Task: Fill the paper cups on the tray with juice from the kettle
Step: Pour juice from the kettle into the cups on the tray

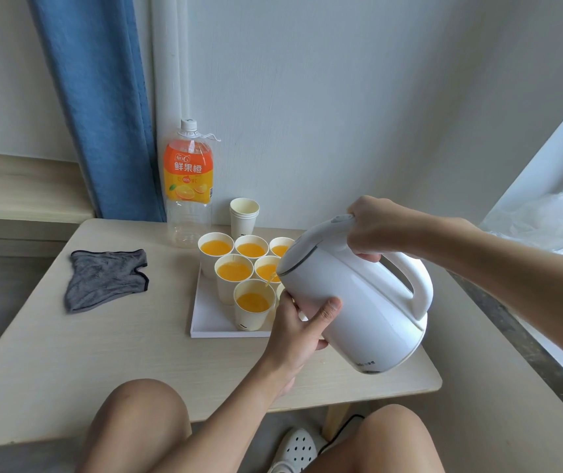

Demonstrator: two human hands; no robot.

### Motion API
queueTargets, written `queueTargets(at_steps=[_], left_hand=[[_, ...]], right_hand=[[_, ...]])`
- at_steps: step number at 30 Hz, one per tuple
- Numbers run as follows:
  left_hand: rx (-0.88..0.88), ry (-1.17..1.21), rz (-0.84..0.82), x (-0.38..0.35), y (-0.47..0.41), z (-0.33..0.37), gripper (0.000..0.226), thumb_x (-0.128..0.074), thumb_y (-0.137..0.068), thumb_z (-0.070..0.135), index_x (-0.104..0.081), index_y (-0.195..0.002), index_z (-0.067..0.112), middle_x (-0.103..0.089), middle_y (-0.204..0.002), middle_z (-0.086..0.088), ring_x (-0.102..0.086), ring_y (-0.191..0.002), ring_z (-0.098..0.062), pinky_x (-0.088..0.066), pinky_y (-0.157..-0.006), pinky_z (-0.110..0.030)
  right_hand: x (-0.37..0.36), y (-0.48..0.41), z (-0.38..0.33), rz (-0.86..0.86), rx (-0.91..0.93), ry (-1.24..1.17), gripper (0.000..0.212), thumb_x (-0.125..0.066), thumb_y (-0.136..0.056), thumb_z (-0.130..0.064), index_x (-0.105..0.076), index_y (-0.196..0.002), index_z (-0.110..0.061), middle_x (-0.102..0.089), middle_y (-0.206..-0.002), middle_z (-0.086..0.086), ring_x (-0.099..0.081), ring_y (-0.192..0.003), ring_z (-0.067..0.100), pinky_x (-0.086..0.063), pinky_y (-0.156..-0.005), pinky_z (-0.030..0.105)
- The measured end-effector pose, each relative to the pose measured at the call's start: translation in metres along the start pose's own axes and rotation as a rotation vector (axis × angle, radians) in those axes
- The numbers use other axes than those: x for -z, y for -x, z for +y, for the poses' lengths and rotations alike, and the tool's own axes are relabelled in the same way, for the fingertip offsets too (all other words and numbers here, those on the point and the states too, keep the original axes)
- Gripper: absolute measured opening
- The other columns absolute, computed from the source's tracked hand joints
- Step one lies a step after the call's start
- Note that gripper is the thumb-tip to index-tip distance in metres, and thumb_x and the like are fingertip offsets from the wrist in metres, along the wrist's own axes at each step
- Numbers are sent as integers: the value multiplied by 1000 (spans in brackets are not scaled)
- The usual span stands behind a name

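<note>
while juice runs, kettle: white electric kettle, held in the air over the right side of the tray, tipped left w/ spout down, lid closed.
right hand: fingers wrapped tight round the top of the kettle handle, thumb side near the lid button.
left hand: thumb flat on the kettle's lower wall, fingers curled under its front; can't tell if they also touch a cup behind.
juice stream: thin orange line off the spout, dropping btwn the mid-row right cup and the front cup; landing spot hard to make out.
paper cups: six show orange juice, packed rim to rim; three at the back, two in the middle, front cup alone and nearest.
seventh cup: only a bit of white rim shows btwn kettle and left hand; fill level hidden.
tray: white, flat, rectangular, on the counter; its right part covered by kettle and hand.
counter: pale wood-look top against the wall.
spare cups: empty stack, upright, just behind the tray by the wall.
juice bottle: clear plastic, orange label, white cap on, looks drained, left of the stack.
cloth: grey, crumpled, well left of the tray.
curtain: blue, hanging behind the counter's left corner.
below: bare knees, white clog on the floor.
</note>
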State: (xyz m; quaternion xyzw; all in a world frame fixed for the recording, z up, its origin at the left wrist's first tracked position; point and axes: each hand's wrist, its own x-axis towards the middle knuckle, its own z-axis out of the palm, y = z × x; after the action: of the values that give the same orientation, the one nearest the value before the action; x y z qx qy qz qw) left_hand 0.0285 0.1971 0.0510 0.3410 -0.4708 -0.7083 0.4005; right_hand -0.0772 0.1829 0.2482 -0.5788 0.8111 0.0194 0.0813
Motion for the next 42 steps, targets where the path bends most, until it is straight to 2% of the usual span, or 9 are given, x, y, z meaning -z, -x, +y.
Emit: queueTargets(at_steps=[22,31,37,42], left_hand=[[6,11,4,0,0,1,86,-82,-61,62,-51,-131,23,-68,-129,6,-70,-104,0,-61,-90,-56],[5,19,7,-1,0,2,71,-79,-74,47,-51,-132,20,-68,-128,5,-71,-99,4,-60,-91,-57],[0,21,3,-1,-1,3,86,-82,-62,61,-51,-132,22,-68,-129,6,-71,-103,1,-61,-89,-56],[1,22,4,-1,-1,2,88,-81,-60,62,-51,-132,22,-68,-129,6,-71,-101,3,-61,-89,-56]], right_hand=[[0,-1,-4,0,1,10,26,-59,-62,9,-56,-85,-3,-56,-78,16,-47,-61,27,-32,-50,21],[1,0,-6,-2,3,25,24,-59,-64,9,-55,-85,-2,-55,-78,16,-45,-58,25,-31,-49,20],[1,-1,-6,2,2,38,24,-59,-63,9,-54,-82,-3,-54,-76,15,-45,-58,25,-31,-50,20],[1,-1,-6,2,3,43,23,-60,-63,9,-53,-80,-4,-54,-74,15,-44,-57,25,-31,-49,20]])
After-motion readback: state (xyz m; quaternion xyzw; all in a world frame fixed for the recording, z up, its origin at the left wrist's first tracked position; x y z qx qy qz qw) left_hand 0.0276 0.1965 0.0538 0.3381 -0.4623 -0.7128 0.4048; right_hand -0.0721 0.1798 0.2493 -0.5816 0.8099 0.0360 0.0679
